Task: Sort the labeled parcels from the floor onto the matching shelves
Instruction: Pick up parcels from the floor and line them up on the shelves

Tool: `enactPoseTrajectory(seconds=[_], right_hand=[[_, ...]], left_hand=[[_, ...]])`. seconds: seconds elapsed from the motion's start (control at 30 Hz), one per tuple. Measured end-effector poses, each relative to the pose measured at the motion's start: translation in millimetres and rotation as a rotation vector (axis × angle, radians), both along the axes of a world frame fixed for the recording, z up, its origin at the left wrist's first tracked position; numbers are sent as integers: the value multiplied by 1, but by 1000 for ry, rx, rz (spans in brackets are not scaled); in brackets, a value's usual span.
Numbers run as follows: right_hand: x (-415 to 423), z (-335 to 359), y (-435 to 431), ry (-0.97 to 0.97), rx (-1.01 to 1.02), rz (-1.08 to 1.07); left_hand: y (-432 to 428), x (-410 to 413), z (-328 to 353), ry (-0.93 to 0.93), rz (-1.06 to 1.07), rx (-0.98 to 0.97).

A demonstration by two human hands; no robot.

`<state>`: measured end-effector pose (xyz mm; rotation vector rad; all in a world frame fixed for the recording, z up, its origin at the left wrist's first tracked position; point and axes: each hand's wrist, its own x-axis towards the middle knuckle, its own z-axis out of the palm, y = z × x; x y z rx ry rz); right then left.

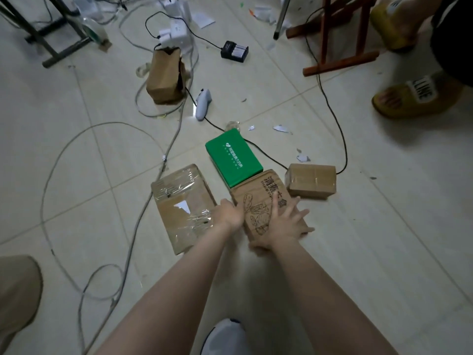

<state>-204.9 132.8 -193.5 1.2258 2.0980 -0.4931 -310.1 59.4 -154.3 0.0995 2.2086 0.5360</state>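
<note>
Brown printed cardboard parcel (256,201) under splayed straight fingers of right hand (286,222); left hand (227,213) at its edge, fingers hidden

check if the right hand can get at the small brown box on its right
Probably yes. The right hand lies spread on the printed box, and the small box sits on the floor just past that box's far right corner, with nothing between them. The black cable runs behind it.
</note>
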Motion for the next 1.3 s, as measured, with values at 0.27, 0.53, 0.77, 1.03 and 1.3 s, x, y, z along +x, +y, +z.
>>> enactPoseTrajectory(seconds=[0.27, 0.53, 0.77, 1.03, 1.3], right_hand=[[48, 41, 16, 68, -15, -221], [158, 214, 48, 320, -15, -785], [230, 404, 64, 938, -80, -1390], [335, 599, -9, 1568, -186, -1809], [371, 707, -147, 2437, -284, -2017]], left_hand=[[-2, 14, 37, -26, -3, 13], [44, 82, 237, -21, -214, 56], [103, 176, 430, -165, -366, 300], [80, 286, 605, -592, -376, 499], [-5, 340, 669, -849, -393, 424]])
